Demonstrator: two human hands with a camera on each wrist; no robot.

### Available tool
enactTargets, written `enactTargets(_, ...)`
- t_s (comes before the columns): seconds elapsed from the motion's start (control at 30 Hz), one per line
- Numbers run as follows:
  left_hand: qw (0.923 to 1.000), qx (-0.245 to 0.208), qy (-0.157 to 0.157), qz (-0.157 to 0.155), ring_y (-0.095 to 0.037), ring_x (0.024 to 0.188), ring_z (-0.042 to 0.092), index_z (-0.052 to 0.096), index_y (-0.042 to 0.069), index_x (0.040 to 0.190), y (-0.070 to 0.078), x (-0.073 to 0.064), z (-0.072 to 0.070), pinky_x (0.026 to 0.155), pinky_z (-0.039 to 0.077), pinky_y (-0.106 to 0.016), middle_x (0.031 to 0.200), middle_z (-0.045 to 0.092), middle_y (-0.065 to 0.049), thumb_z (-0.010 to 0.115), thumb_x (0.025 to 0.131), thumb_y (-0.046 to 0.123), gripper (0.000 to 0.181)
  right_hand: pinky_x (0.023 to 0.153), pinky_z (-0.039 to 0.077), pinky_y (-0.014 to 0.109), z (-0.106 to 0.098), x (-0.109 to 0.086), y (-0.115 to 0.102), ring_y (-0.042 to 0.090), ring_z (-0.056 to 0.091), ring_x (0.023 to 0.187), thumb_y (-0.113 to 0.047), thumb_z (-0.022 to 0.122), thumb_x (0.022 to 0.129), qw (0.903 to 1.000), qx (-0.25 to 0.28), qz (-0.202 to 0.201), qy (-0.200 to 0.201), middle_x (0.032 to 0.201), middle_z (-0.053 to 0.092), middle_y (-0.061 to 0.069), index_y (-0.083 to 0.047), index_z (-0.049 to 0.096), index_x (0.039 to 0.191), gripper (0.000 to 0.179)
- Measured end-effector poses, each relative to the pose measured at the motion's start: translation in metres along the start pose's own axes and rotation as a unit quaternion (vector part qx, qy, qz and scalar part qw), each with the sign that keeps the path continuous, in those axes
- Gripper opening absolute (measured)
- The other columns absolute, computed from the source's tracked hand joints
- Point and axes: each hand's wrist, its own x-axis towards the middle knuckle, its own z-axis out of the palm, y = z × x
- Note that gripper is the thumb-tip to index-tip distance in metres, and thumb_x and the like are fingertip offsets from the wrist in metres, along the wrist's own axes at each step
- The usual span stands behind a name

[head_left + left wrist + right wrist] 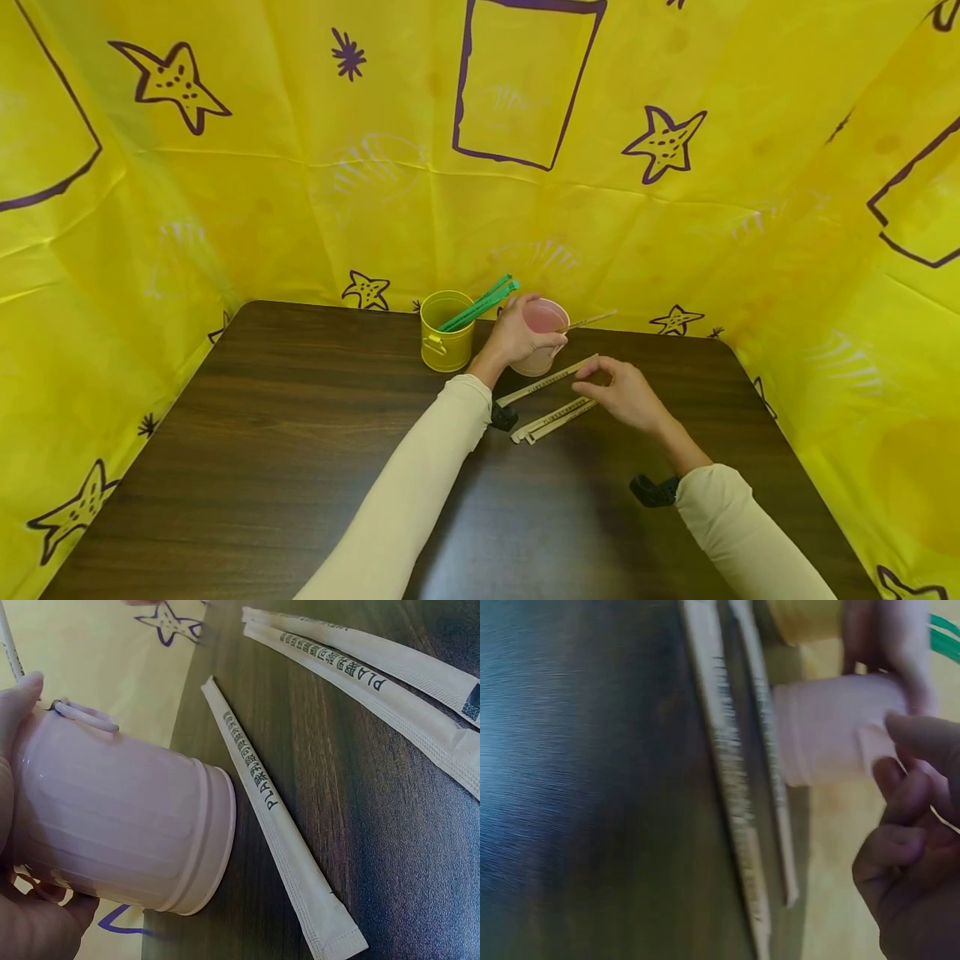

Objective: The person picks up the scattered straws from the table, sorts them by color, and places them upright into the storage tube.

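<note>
Gripping pink bucket (536, 362) w/ L hand (517, 333), 1 straw (592, 320) sticking out, person has R hand (626, 395) loosely curled, nr 3 wrapped straws (548, 381) on dk brown tbl (300, 417).

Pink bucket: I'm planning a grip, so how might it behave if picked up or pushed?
The pink bucket may be light, with just one wrapped straw showing at its rim. Its smooth, shiny wall could prove slippery. Being round, it might roll if tipped over.
</note>
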Motion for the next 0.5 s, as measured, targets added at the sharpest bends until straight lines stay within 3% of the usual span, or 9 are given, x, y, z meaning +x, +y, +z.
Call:
enactTargets(0.17, 1.0, 0.002, 0.0, -0.004, -0.031, 0.129, 0.054, 0.037, 0.02, 0.155, 0.0, 0.0, 0.0, 0.105, 0.05, -0.048, 0.149, 0.043, -0.01, 0.088, 0.077, 0.046, 0.097, 0.063, 0.047, 0.024, 0.019, 0.0, 0.008, 0.012, 0.054, 0.068, -0.017, 0.079, 0.089, 0.9962, -0.039, -0.053, -0.057, 0.107, 0.071, 0.008, -0.01, 0.073, 0.103, 0.016)
enactTargets(0.37, 1.0, -0.002, -0.003, -0.004, -0.032, 0.129, 0.054, 0.037, 0.021, 0.155, 0.0, 0.001, 0.0, 0.106, 0.05, -0.049, 0.15, 0.042, -0.01, 0.088, 0.077, 0.046, 0.097, 0.086, 0.052, 0.037, 0.031, 0.004, 0.013, 0.024, 0.064, 0.099, -0.014, 0.08, 0.087, 0.9896, -0.077, -0.091, -0.081, 0.108, 0.067, 0.007, -0.01, 0.075, 0.105, 0.019)
enactTargets(0.5, 1.0, -0.003, -0.007, -0.006, -0.032, 0.13, 0.054, 0.036, 0.022, 0.155, 0.0, 0.001, -0.001, 0.105, 0.05, -0.049, 0.15, 0.042, -0.01, 0.087, 0.078, 0.047, 0.096, 0.085, 0.052, 0.037, 0.036, 0.006, 0.015, 0.025, 0.063, 0.099, -0.013, 0.079, 0.089, 0.9842, -0.09, -0.104, -0.111, 0.107, 0.064, 0.007, -0.011, 0.078, 0.102, 0.014)
